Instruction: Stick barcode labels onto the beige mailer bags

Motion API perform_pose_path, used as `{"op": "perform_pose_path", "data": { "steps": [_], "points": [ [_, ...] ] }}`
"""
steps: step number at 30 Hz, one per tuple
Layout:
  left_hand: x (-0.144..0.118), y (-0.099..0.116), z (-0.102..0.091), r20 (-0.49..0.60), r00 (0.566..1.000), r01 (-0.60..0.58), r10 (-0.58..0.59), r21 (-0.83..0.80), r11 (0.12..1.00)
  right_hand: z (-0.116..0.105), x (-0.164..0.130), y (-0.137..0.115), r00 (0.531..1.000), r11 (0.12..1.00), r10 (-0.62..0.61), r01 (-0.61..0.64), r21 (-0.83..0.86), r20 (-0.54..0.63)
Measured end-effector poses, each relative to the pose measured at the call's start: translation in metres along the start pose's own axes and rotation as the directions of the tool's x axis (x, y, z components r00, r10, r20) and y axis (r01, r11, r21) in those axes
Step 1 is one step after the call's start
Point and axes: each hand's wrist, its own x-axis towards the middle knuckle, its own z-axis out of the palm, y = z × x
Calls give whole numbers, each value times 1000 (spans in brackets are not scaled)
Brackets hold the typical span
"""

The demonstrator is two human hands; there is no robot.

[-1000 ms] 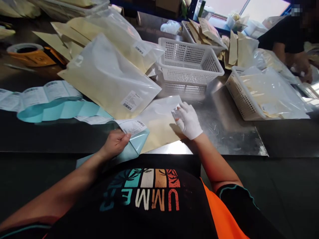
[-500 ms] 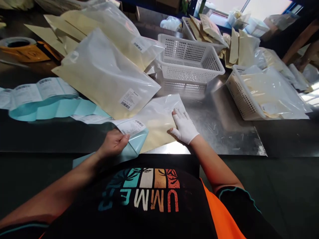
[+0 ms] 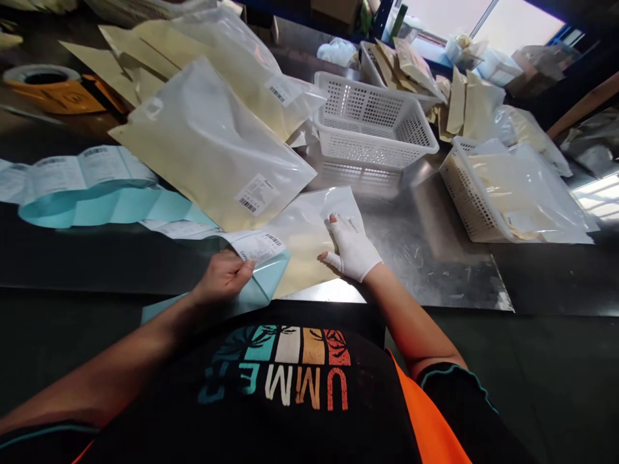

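Note:
My left hand [image 3: 222, 277] is bare and pinches the near end of a strip of printed labels [image 3: 258, 248] on pale blue backing. My right hand [image 3: 352, 248], in a white glove, lies flat with fingers spread on a clear plastic bag [image 3: 302, 238] holding a tan envelope, near the front edge of the steel table [image 3: 435, 258]. A larger bagged envelope with a barcode sticker [image 3: 207, 151] overlaps the small bag's far left corner.
The label strip [image 3: 82, 193] runs off to the left. An orange tape dispenser [image 3: 53, 90] sits far left. A white basket [image 3: 374, 122] stands behind the bag; another basket [image 3: 467, 187] at right holds bagged envelopes. More tan envelopes [image 3: 464, 96] are piled at the back.
My right hand went from a loose fist on the bag's far right corner to a flat palm pressing nearer its middle. The person at the far right has left the view.

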Motion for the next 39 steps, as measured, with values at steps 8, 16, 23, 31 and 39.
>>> {"op": "perform_pose_path", "data": {
  "steps": [8, 16, 23, 31, 39],
  "points": [
    [-2, -1, 0, 48, 998, 50, -50, 0, 999, 8, -3, 25, 995, 992, 72, -78, 95, 62],
    [-2, 1, 0, 26, 999, 46, -45, -16, 999, 12, -14, 49, 959, 961, 273, -275, 26, 75],
    [-1, 0, 0, 47, 996, 73, -72, -20, 997, 15, -16, 43, 996, 994, 81, -79, 76, -28],
    [2, 4, 0, 19, 999, 42, -42, -24, 999, 2, -29, 81, 927, 924, 374, -370, 96, -25],
    [0, 4, -2, 72, 989, 128, -126, -27, 991, 13, -36, 66, 995, 943, 85, -62, 327, -57]
  ]
}}
